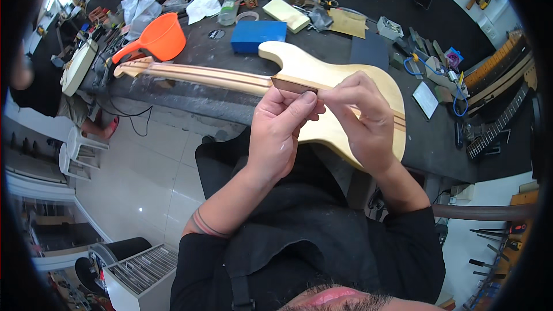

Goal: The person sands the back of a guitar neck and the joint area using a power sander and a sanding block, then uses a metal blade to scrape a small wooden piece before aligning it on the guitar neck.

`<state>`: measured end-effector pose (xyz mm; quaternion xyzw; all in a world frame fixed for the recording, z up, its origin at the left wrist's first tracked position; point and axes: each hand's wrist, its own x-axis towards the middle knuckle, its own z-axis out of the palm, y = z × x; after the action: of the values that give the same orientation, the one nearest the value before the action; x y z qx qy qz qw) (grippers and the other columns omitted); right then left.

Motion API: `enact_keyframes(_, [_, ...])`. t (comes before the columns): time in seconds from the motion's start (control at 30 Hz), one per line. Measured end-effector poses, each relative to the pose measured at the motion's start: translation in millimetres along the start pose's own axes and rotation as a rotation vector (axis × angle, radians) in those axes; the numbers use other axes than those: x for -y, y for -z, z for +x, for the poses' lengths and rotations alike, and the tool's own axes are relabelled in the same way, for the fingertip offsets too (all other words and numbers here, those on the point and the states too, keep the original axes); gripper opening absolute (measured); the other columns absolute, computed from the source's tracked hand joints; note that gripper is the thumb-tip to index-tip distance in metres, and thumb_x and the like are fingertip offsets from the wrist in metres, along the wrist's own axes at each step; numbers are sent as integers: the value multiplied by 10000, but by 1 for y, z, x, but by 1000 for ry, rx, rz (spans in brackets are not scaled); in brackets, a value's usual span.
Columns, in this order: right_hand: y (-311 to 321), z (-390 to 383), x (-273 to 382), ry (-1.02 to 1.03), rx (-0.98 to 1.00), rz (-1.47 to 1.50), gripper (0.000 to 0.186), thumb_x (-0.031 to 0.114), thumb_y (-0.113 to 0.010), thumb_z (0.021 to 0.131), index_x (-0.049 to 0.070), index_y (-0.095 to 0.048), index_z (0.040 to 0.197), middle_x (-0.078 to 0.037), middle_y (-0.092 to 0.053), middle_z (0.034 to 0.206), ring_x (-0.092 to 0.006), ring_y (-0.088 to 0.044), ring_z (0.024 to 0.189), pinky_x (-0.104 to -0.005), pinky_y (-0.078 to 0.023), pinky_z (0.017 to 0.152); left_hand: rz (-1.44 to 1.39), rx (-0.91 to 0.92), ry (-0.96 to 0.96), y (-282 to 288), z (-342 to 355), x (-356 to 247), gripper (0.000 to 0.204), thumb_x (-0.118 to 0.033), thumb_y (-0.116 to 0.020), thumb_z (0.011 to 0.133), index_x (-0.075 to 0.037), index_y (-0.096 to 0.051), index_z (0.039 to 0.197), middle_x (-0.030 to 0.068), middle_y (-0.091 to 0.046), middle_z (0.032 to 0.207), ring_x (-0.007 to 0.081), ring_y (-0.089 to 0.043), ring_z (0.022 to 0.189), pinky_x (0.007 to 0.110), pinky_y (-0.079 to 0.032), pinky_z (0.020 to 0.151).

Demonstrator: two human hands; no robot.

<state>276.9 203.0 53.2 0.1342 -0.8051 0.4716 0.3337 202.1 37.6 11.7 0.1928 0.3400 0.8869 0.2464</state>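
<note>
An unfinished pale wooden guitar body (314,72) with a long striped neck (190,74) lies across the dark workbench (322,0). My left hand (282,129) and my right hand (360,118) together pinch a small thin brown piece (292,84), like sandpaper or veneer, held up in front of the spot where neck meets body. Thumb and fingers of both hands close on its edges.
An orange scoop (158,38), a blue block (258,34), a yellow sponge block (286,14), tape rolls, bottles and rags crowd the bench. Another guitar neck (495,126) lies at right. A white plastic chair (78,150) and a white drawer unit (141,273) stand on the tiled floor at left.
</note>
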Motion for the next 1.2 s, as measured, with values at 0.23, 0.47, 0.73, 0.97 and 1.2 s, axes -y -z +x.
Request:
enact_keyframes(0.23, [-54,-16,18,85,-6,-81,357,-95,-779,921,44,-793,1250,-120,-709,1081,-263,-698,998,-369,-557,872,-60,-135,-127,22,-36,-18,68,-50,-710,1077,-46,-645,1094,81,-760,1022,150,-740,947,294,-586,886])
enact_keyframes(0.47, [-111,-57,28,237,92,-404,494,-10,-676,1046,-79,-563,1522,-285,-549,1512,-428,-553,1397,-506,-463,1176,232,-247,-439,96,-88,-77,123,-58,-721,1071,-63,-600,1093,52,-714,1034,123,-705,958,321,-603,903])
enact_keyframes(0.73, [-184,-77,1,-156,511,257,93,-45,-626,1088,-18,-616,1177,-96,-633,999,-181,-601,907,-312,-510,860,1029,-908,-535,228,-234,-116,134,-122,-713,1041,-47,-642,1126,58,-659,984,174,-643,869,349,-535,809])
enact_keyframes(0.97, [-248,-63,3,-179,709,83,42,-28,-655,1070,-28,-675,1033,-73,-650,888,-127,-621,776,-270,-504,719,1845,-1488,-716,333,-399,-273,68,-81,-761,964,-57,-732,1020,136,-748,1003,314,-743,959,411,-588,833])
enact_keyframes(1.2, [-292,-58,13,-160,817,77,10,-26,-697,1039,-33,-694,1045,-77,-662,893,-136,-649,777,-284,-516,721,1344,-2413,-159,462,-640,-471,631,-508,-732,978,79,-779,1205,289,-806,1117,452,-772,1047,470,-582,943])
